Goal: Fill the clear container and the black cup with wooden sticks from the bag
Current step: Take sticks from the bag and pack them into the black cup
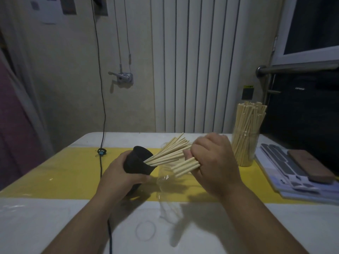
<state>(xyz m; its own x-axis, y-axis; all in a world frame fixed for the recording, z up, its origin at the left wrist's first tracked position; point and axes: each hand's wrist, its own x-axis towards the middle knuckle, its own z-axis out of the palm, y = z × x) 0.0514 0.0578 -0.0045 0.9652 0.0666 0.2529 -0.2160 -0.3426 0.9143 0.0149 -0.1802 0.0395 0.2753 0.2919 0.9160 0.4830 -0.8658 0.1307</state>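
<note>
My left hand [121,173] grips the black cup [136,162], tilted with its mouth toward the right above the yellow strip. Several wooden sticks [165,154] reach into the cup's mouth. My right hand [212,162] holds a bundle of wooden sticks [185,165] just right of the cup, their ends pointing at it. The clear plastic bag [167,182] lies crumpled on the table under both hands. The clear container [245,149] stands upright at the right, packed with sticks that rise well above its rim.
The table [55,226] has a white cover with a yellow strip [60,173] across it. A black cable [100,162] runs down over the table. Flat grey cards and a brown case [310,165] lie at the right edge. A rubber band [145,230] lies near me.
</note>
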